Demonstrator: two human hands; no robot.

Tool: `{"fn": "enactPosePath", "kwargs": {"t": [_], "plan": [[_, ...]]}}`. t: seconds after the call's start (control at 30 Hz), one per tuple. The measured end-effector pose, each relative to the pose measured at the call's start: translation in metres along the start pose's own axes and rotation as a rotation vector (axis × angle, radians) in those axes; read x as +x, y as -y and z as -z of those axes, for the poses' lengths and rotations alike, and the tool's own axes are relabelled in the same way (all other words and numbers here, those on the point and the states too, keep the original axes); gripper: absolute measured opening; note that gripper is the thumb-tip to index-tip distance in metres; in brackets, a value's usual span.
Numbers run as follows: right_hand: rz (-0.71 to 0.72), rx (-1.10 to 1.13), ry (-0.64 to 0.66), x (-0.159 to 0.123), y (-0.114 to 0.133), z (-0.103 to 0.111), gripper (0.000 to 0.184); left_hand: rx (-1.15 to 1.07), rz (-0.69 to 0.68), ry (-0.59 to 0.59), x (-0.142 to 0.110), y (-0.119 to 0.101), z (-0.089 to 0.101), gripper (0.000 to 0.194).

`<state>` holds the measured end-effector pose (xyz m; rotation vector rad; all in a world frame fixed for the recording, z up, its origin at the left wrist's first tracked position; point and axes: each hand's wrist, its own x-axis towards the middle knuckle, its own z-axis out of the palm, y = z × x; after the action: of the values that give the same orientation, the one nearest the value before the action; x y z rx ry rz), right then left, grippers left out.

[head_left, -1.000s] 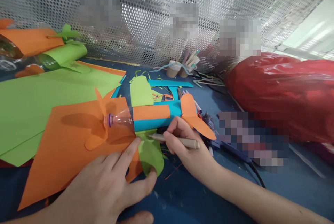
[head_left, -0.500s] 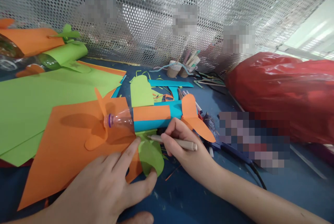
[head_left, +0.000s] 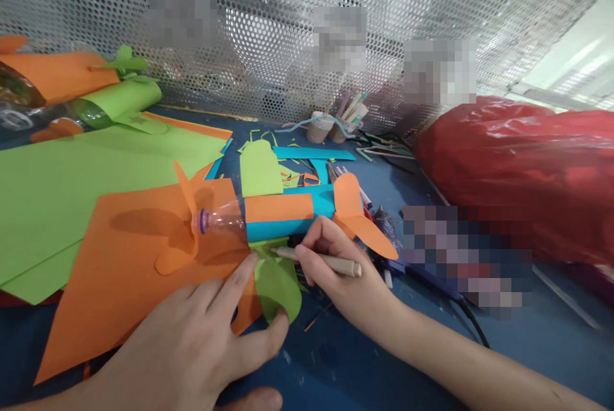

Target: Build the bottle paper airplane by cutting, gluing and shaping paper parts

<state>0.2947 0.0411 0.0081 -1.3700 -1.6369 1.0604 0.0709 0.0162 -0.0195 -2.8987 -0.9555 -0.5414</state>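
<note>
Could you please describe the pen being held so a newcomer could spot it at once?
Find the clear bottle wrapped in blue and orange paper. Just below it in view, the right hand holds the pen, tip at green paper. Pale beige, it is the only pen in a hand.

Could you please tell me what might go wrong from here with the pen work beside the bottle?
The slender beige pen in the right hand has its tip close to the blue paper wrap, so a slip might mark it.
The rounded lime-green paper wing meets the left hand only near its edges, so it could shift or crease.
The clear plastic bottle lies on its side; a bump might roll it and bend its orange paper propeller.
</note>
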Motion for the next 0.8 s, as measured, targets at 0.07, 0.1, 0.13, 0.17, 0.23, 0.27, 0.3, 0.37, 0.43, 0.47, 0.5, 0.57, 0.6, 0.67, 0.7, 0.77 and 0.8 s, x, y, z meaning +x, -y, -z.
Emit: {"fn": "enactPosePath", "kwargs": {"t": [0.07, 0.1, 0.13, 0.17, 0.23, 0.27, 0.3, 0.37, 0.43, 0.47, 0.5, 0.57, 0.6, 0.67, 0.7, 0.77, 0.8], "plan": [[-0.003, 0.006, 0.006, -0.0004, -0.0008, 0.0003, 0.019, 0.005, -0.005, -0.030, 0.0002, -0.0004, -0.0005, 0.040], [0.000, 0.007, 0.010, -0.0006, -0.0013, 0.0005, 0.019, 0.009, -0.008, -0.046, 0.0004, -0.0005, -0.0008, 0.041], [0.003, 0.007, 0.012, -0.0008, -0.0018, 0.0007, 0.019, 0.013, -0.013, -0.063, 0.0004, -0.0004, -0.0011, 0.041], [0.004, 0.007, 0.012, -0.0009, -0.0021, 0.0009, 0.019, 0.017, -0.014, -0.073, 0.0004, -0.0003, -0.0014, 0.041], [0.000, 0.005, 0.011, -0.0009, -0.0025, 0.0012, 0.019, 0.024, -0.009, -0.065, 0.0003, 0.0002, -0.0018, 0.040], [-0.001, 0.003, 0.009, -0.0008, -0.0025, 0.0012, 0.019, 0.027, -0.008, -0.058, 0.0001, 0.0006, -0.0019, 0.040], [-0.001, 0.001, 0.009, -0.0007, -0.0024, 0.0013, 0.019, 0.028, -0.009, -0.055, 0.0000, 0.0009, -0.0021, 0.041], [0.008, -0.004, 0.008, -0.0005, -0.0019, 0.0014, 0.019, 0.029, -0.020, -0.066, -0.0002, 0.0014, -0.0025, 0.042], [0.005, -0.008, 0.008, -0.0005, -0.0014, 0.0015, 0.018, 0.026, -0.037, -0.096, -0.0002, 0.0012, -0.0024, 0.042], [-0.003, -0.006, 0.009, -0.0005, -0.0012, 0.0016, 0.018, 0.024, -0.038, -0.095, -0.0001, 0.0009, -0.0021, 0.042], [-0.011, 0.000, 0.013, -0.0006, -0.0012, 0.0017, 0.019, 0.024, -0.034, -0.081, -0.0001, 0.0005, -0.0016, 0.042], [-0.014, 0.010, 0.018, -0.0007, -0.0014, 0.0017, 0.019, 0.023, -0.020, -0.040, -0.0001, -0.0002, -0.0006, 0.042], [-0.008, 0.009, 0.018, -0.0007, -0.0017, 0.0017, 0.019, 0.023, -0.017, -0.035, -0.0002, -0.0003, -0.0004, 0.041], [0.002, -0.003, 0.009, -0.0006, -0.0023, 0.0015, 0.019, 0.023, -0.019, -0.061, -0.0006, 0.0004, -0.0011, 0.041], [0.001, -0.008, 0.005, -0.0006, -0.0026, 0.0015, 0.019, 0.022, -0.021, -0.082, -0.0008, 0.0010, -0.0019, 0.042], [-0.015, -0.008, 0.003, -0.0005, -0.0029, 0.0014, 0.019, 0.018, -0.023, -0.111, -0.0012, 0.0022, -0.0038, 0.042], [-0.021, -0.005, 0.006, -0.0005, -0.0028, 0.0015, 0.019, 0.018, -0.024, -0.117, -0.0013, 0.0026, -0.0048, 0.041]]}}
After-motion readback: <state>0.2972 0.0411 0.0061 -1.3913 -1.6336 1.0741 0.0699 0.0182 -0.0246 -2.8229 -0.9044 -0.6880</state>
